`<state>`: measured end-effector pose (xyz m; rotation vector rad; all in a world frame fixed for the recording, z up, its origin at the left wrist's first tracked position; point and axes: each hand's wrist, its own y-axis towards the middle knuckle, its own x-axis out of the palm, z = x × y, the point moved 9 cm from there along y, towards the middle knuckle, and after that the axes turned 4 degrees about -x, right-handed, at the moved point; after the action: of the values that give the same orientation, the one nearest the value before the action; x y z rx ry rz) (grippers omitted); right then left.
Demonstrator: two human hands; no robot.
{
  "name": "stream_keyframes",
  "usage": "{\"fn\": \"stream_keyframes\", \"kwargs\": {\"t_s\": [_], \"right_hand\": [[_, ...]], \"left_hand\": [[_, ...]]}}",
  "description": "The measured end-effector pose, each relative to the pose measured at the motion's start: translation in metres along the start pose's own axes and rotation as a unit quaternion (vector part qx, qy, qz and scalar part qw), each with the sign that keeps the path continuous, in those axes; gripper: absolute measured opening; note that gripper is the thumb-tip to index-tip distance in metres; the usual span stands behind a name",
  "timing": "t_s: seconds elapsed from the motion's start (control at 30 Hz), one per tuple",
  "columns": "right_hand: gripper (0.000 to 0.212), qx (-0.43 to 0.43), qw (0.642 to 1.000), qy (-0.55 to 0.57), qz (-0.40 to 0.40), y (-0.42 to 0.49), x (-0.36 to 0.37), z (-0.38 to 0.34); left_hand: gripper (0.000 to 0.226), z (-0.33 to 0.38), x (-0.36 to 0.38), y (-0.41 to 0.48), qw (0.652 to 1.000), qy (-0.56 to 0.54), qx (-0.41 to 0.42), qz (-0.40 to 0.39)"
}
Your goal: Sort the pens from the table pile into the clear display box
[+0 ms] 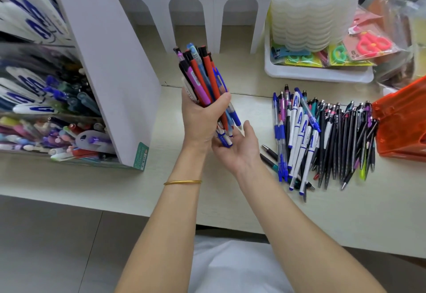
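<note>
My left hand [200, 117] grips a thick upright bundle of pens [202, 78], red, pink, blue and black, above the middle of the table. Just below it, my right hand [239, 147] lies palm up with relaxed fingers under the bundle's lower tips. The pile of pens [322, 140] lies on the table to the right, mostly black, blue and white ones. At the far left stands the clear display box [53, 117], its tiered compartments filled with pens.
A white panel [110, 66] flanks the display box on its right. A white tray [318, 73] with packaged scissors and a stack of translucent lids sits at the back right. An orange pouch [401, 126] lies at the right edge. The table's front edge runs close to my body.
</note>
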<state>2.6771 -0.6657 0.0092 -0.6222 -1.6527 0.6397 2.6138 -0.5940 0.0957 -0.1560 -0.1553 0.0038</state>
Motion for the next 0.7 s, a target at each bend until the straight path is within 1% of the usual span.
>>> {"fn": "stream_keyframes", "kwargs": {"t_s": [0.07, 0.17, 0.27, 0.3, 0.33, 0.37, 0.43, 0.47, 0.5, 0.57, 0.6, 0.63, 0.67, 0.7], "right_hand": [[0.059, -0.004, 1.0, 0.024, -0.015, 0.0, 0.006, -0.003], [0.063, -0.004, 1.0, 0.017, -0.024, -0.001, 0.008, -0.002], [0.058, 0.016, 0.999, 0.0, -0.048, 0.002, 0.008, 0.005], [0.054, 0.02, 0.998, -0.033, -0.058, 0.004, 0.009, 0.008], [0.048, 0.004, 0.994, -0.088, -0.059, 0.007, 0.008, 0.008], [0.044, -0.035, 0.985, -0.161, -0.053, 0.009, 0.005, 0.002], [0.043, -0.139, 0.942, -0.304, -0.018, 0.013, -0.002, -0.023], [0.045, -0.187, 0.923, -0.334, -0.027, 0.008, 0.0, -0.037], [0.046, -0.22, 0.907, -0.351, -0.069, 0.004, 0.012, -0.046], [0.044, -0.238, 0.867, -0.4, -0.18, -0.013, 0.043, -0.049], [0.045, -0.237, 0.835, -0.449, -0.213, -0.018, 0.057, -0.043], [0.048, -0.244, 0.799, -0.501, -0.227, -0.024, 0.066, -0.039], [0.056, -0.263, 0.766, -0.54, -0.23, -0.029, 0.072, -0.035], [0.068, -0.287, 0.742, -0.563, -0.225, -0.033, 0.072, -0.032]], "left_hand": [[0.04, -0.004, 0.0, -0.003, 1.0, -0.002, -0.008, -0.012], [0.052, -0.006, 0.001, -0.008, 0.999, 0.007, -0.012, -0.031], [0.061, -0.008, 0.007, -0.015, 0.997, 0.026, -0.021, -0.07], [0.06, -0.007, 0.008, -0.018, 0.996, 0.029, -0.024, -0.076], [0.057, -0.007, 0.007, -0.019, 0.996, 0.038, -0.023, -0.078], [0.052, -0.007, 0.006, -0.019, 0.996, 0.05, -0.017, -0.078], [0.042, -0.009, 0.001, -0.017, 0.994, 0.077, -0.005, -0.081], [0.039, -0.009, -0.002, -0.017, 0.993, 0.09, 0.006, -0.081], [0.04, -0.009, -0.006, -0.017, 0.992, 0.097, 0.011, -0.075], [0.046, -0.015, -0.011, -0.017, 0.993, 0.103, 0.01, -0.051], [0.043, -0.017, -0.012, -0.016, 0.993, 0.109, 0.02, -0.041], [0.037, -0.019, -0.013, -0.016, 0.992, 0.115, 0.031, -0.038], [0.033, -0.021, -0.012, -0.015, 0.992, 0.112, 0.037, -0.041], [0.033, -0.024, -0.01, -0.013, 0.992, 0.112, 0.04, -0.046]]}}
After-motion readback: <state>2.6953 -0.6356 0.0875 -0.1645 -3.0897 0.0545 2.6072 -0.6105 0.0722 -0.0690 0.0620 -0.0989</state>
